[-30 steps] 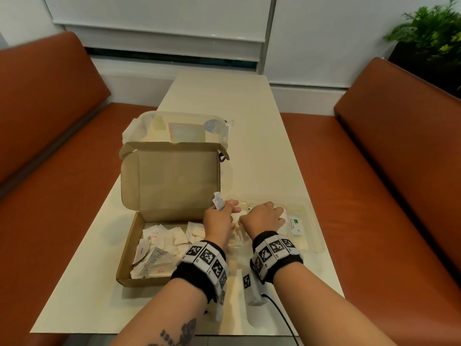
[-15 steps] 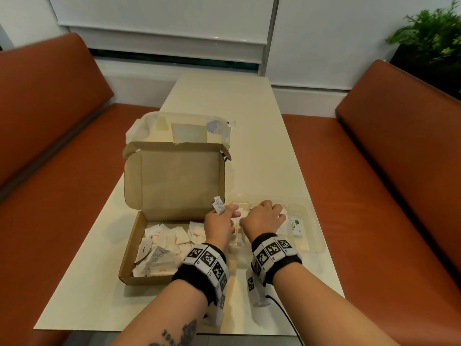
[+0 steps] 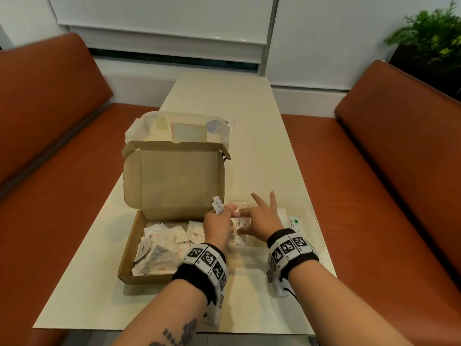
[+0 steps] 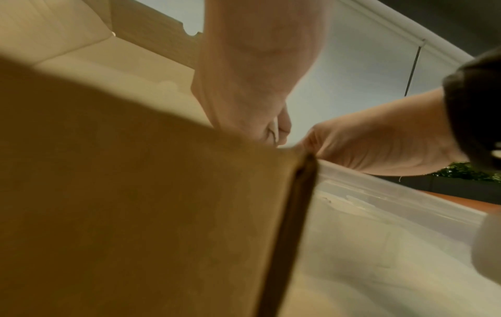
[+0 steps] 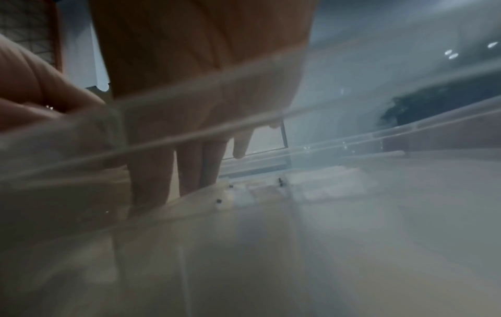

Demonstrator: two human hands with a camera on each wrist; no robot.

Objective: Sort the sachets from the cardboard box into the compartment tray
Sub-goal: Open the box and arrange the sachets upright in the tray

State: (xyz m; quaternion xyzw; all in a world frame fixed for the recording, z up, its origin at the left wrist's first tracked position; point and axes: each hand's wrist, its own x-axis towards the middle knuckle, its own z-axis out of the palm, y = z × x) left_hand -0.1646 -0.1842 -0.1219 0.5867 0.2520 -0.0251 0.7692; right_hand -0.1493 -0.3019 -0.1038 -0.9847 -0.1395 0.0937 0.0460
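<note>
Pinching upright sachet (image 3: 217,206), left hand (image 3: 217,227), long axis vertical

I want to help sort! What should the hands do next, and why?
Probably drop the packet that the left hand pinches into a slot of the clear tray. That hand hovers at the tray's left end, beside the cardboard box, and the packet is not yet in. The right hand is spread open over the tray, holding nothing I can see.
</note>
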